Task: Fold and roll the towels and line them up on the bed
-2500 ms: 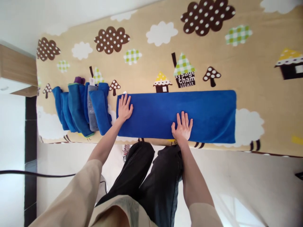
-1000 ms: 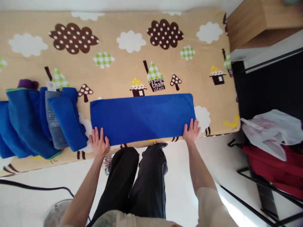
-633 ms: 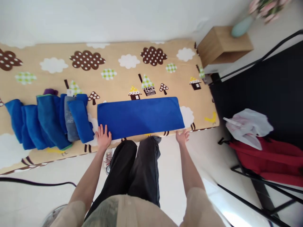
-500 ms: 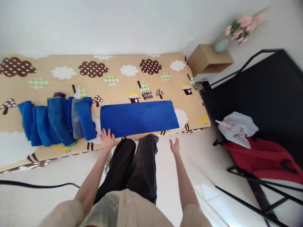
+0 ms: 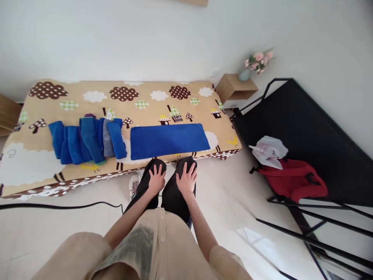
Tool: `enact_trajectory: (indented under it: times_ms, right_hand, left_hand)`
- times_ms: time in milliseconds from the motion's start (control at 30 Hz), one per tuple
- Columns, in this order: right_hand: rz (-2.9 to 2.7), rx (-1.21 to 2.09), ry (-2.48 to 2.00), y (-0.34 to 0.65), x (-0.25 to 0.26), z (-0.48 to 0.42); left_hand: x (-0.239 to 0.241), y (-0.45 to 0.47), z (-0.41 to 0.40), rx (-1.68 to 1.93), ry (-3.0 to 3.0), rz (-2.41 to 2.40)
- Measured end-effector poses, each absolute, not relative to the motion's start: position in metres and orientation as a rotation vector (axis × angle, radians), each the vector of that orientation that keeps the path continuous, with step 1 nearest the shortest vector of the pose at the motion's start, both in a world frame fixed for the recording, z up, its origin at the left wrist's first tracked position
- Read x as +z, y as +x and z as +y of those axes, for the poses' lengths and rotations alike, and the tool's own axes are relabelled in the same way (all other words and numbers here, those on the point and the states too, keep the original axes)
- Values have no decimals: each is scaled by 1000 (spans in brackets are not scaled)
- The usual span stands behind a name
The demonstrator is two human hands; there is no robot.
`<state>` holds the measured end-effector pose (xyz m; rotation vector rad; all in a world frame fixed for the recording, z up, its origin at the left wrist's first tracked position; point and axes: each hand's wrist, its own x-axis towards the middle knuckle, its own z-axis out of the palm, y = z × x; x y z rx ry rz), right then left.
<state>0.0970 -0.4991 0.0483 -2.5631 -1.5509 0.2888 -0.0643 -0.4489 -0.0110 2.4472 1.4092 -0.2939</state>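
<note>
My left hand (image 5: pixel 157 181) rests open on my left knee, fingers spread over the dark trousers (image 5: pixel 176 198). On the other knee lies my right hand (image 5: pixel 187 179), also flat with its fingers apart. Neither hand holds anything. Just beyond my knees a blue towel (image 5: pixel 169 140) lies flat as a long rectangle near the front edge of the bed (image 5: pixel 198 111). To its left sits a row of rolled or folded towels, mostly blue towels (image 5: pixel 73 144), with a teal towel (image 5: pixel 91 136) and a grey towel (image 5: pixel 108 143) among them.
A wooden nightstand (image 5: pixel 233 83) with a vase of pink flowers (image 5: pixel 244 74) stands at the bed's far right corner. Right of the bed is a black-framed bed (image 5: pixel 291 116) bearing a red bag (image 5: pixel 294 181) and a white plastic bag (image 5: pixel 268 151). A black cable (image 5: pixel 72 204) crosses at left.
Both hands have drawn back from beside the flat blue towel and now rest on my knees. The camera view has shifted, showing more of the bed and wall. The towels lie as before.
</note>
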Motion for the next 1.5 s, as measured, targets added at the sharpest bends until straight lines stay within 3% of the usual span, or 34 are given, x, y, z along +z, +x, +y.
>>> enact_trajectory:
  times_ms: [1500]
  right_hand:
    - [-1419,222,-2669,118,45,-509]
  left_hand:
    - [-14,-54,-452,-293,2471,1383]
